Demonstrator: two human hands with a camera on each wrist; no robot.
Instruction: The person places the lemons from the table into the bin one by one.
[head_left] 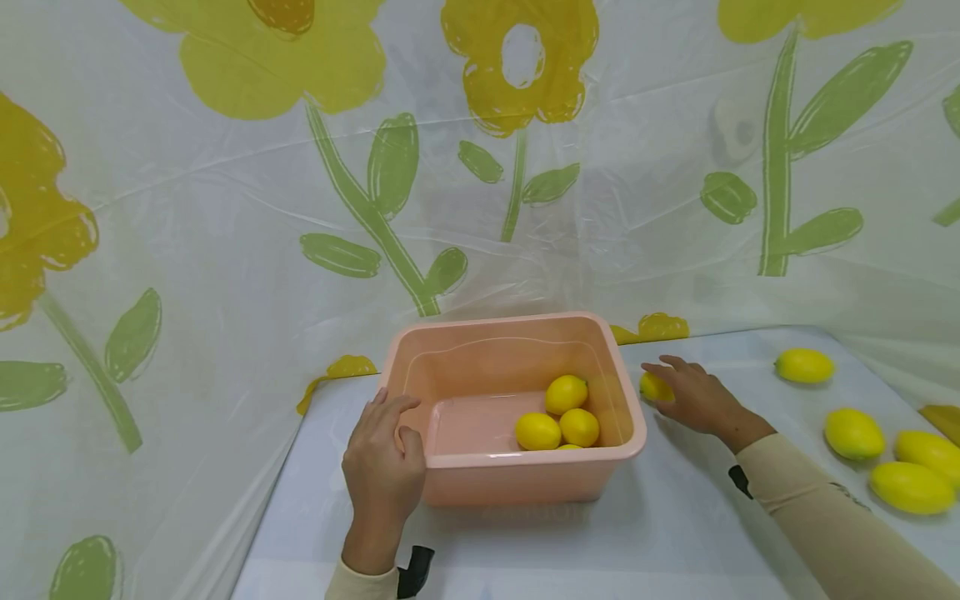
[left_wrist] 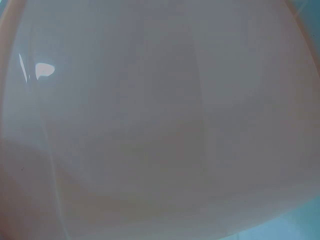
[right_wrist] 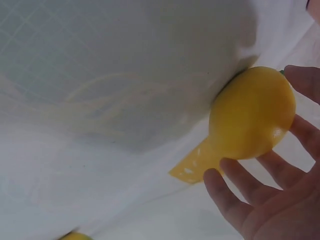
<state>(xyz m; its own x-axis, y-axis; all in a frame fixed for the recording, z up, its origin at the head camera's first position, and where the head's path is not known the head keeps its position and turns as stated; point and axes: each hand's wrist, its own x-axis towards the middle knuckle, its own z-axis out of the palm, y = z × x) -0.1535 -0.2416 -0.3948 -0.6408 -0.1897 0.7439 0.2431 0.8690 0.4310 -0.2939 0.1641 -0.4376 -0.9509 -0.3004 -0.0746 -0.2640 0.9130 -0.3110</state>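
Backdrop: pale hanging sheet [head_left: 637, 208] printed with yellow flowers; in front of it, a white surface [head_left: 525, 554]. One pink basin [head_left: 517, 485] stands at centre.

Progress, my reading: filling about half done. Four lemons in the basin, bunched toward its 4 o'clock: three plain [head_left: 537, 432], one a sliver behind the near rim. Five remain outside. Nine visible; others could be hidden.

Outside tally: one lemon [right_wrist: 252, 112] just beyond the basin wall at 3 o'clock, at the right hand [head_left: 701, 398]. From that hand, one more at 2 o'clock; three clustered between 3 and 4.

Right grip: fingers spread wide around its lemon, apparently not closed. Left hand [head_left: 386, 462] at the basin's 8 o'clock rim; cannot tell whether its grip has hold.
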